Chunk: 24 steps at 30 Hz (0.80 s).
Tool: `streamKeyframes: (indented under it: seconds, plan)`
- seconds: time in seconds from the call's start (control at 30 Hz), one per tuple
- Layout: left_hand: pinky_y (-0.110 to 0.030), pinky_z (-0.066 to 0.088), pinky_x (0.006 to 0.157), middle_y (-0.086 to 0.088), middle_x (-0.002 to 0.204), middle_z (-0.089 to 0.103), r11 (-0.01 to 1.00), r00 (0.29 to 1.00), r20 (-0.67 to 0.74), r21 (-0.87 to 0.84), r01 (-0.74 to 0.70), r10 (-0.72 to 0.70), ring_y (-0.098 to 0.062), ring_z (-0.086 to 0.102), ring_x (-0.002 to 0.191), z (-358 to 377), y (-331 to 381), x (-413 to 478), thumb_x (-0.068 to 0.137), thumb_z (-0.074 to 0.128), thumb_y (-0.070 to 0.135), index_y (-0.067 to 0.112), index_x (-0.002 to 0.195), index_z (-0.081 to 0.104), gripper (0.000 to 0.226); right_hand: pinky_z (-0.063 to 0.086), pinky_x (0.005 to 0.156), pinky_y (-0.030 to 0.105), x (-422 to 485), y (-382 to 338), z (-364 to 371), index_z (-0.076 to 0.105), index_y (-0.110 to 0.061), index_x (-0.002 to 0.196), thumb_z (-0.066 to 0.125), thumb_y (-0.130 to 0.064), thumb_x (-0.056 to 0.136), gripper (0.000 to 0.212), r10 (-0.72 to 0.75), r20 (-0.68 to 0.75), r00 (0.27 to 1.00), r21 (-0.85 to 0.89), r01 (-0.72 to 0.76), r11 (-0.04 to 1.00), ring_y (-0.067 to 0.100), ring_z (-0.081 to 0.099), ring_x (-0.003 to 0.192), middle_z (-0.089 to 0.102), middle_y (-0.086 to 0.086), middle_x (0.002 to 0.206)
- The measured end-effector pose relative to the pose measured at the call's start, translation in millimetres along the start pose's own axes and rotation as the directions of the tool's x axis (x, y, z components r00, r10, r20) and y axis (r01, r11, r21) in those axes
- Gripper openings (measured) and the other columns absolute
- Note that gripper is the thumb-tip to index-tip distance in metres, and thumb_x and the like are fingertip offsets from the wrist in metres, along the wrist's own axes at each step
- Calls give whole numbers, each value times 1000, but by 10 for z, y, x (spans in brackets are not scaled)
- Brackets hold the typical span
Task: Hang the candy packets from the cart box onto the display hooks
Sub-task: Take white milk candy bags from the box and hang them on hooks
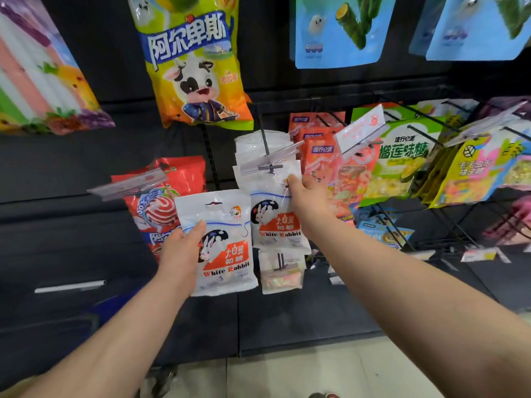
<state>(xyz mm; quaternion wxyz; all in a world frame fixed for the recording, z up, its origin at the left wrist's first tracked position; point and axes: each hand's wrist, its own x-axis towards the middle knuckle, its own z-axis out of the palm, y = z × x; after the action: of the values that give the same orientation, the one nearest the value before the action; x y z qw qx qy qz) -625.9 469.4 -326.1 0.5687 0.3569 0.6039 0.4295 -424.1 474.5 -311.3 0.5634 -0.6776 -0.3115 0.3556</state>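
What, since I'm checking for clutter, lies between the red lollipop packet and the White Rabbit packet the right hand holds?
In the head view, a second White Rabbit packet, gripped by the left hand, sits between them, overlapping the red lollipop packet.

A black display wall (109,81) carries wire hooks fitted with clear price-tag strips. On the centre hook (265,145) hang White Rabbit packets (249,147), with red lollipop packets (178,179) on the hook to their left and orange-red packets (317,152) and green durian-candy packets (402,159) on the hooks to their right. Higher up hang a yellow-green bag printed with a cartoon cow (195,81) and blue pouches (336,33).
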Motion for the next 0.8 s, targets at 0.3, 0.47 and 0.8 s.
streamKeyframes:
  seconds: [0.3,0.47,0.8]
  plan:
    - [-44,58,71,-4,88,73,999,998,47,0,-38,38,-25,71,81,-12,-19,43,95,59,26,25,92,62,4,47,73,41,164,32,75,50,-16,73,45,-33,93,27,-10,-41,999,-29,9,1000,27,50,76,49,11,76]
    - [-51,58,78,-8,94,75,999,995,91,11,-46,44,-29,72,85,39,-106,110,95,59,27,18,105,63,15,42,67,37,303,26,133,52,-13,84,46,-34,93,23,-8,-64,998,-50,4,999,24,48,74,48,12,81]
    - [-50,58,79,-10,90,75,998,977,203,19,-62,57,-29,73,82,306,-257,209,93,61,28,13,101,63,17,44,67,27,385,103,61,54,-14,106,58,-34,92,25,-90,-102,991,-48,86,995,13,52,76,55,0,92]
